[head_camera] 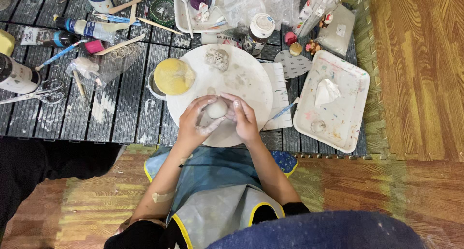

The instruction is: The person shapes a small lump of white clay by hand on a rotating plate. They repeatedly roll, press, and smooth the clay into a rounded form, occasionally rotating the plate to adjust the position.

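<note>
Clay ball (217, 109) cupped, yellow sponge (174, 76) near, scissors (36, 93) apart

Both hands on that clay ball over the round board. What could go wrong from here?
1. The clay ball is cupped between the left hand and right hand; too tight a grip may flatten it.
2. The yellow sponge overhangs the round board by the left hand; an elbow shift could knock it.

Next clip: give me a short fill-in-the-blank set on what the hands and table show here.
1. Both hands, left hand and right hand, cup a ball of ____.
2. The round board under them is ____ in colour.
3. Left of the board lies a yellow ____.
4. The scissors lie at the table's ____ side.

Missing: clay; white; sponge; left
</note>
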